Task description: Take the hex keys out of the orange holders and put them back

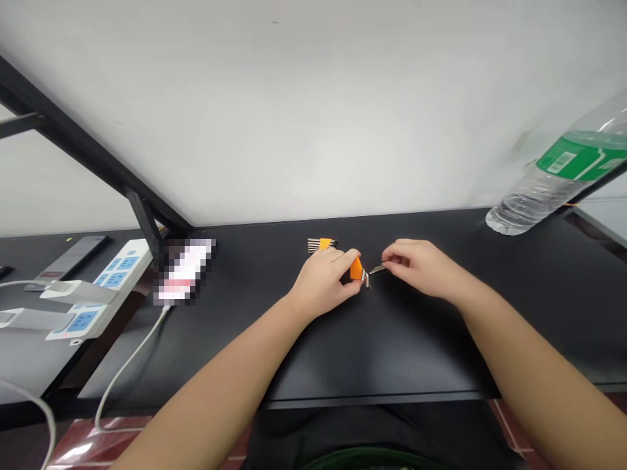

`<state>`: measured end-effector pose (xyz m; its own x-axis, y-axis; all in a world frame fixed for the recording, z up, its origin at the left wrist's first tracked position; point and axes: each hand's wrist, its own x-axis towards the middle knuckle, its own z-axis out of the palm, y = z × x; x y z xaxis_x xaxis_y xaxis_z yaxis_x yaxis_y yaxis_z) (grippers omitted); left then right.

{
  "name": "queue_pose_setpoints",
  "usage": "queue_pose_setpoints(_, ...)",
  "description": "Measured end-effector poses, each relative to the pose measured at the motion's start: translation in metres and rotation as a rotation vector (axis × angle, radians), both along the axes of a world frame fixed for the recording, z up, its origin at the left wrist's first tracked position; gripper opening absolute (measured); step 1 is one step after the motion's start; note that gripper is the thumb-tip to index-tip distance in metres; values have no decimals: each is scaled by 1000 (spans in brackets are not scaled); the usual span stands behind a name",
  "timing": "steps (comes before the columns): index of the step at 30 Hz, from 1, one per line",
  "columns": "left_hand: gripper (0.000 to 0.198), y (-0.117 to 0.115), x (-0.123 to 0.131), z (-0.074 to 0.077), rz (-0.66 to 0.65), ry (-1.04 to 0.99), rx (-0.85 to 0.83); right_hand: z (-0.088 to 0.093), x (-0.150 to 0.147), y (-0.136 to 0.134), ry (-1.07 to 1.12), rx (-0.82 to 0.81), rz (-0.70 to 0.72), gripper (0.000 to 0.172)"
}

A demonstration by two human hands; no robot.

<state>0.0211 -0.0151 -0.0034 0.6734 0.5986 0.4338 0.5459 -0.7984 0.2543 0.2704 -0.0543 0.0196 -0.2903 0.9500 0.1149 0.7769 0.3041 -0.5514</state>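
Note:
My left hand (327, 279) is closed around an orange hex key holder (356, 269), its thumb and fingers on either side. A few bent metal key ends (367, 279) stick out at the holder's right side. My right hand (416, 266) pinches several thin metal hex keys (377, 268) between thumb and fingertips, just right of the holder. Their tips point left, close to the holder; whether they touch it I cannot tell. Behind my left hand lies a second orange holder (325, 243) with a row of metal keys through it, partly covered by that hand.
All this is on a black table (377, 365) against a white wall. A clear bottle with a green label (578, 156) stands at the back right. Left are a pixelated phone (186, 271) on a white cable, a white power strip (105, 287) with plugs, and a black frame bar (98, 150).

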Motion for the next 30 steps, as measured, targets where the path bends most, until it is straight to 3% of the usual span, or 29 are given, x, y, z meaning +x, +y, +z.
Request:
queue_pose_setpoints(5,35,5,-3,-3,10,-15,-28,-9,14,5,-281,-53,58,16)
queue_pose_setpoints(10,38,6,-5,-3,42,-8,-8,-11,8,4,-331,-19,28,10)
queue_pose_setpoints(16,38,8,-6,-5,40,-22,-69,-8,4,3,-386,-72,16,18)
queue_pose_setpoints(21,40,10,-5,-7,22,-3,-79,-4,-7,-4,-450,-137,27,10)
queue_pose_setpoints(24,41,10,-5,-7,30,5,-73,-1,-14,-9,-392,-131,45,12)
queue_pose_setpoints(30,41,9,-6,-5,33,23,-74,5,-18,-11,-31,-163,92,8)
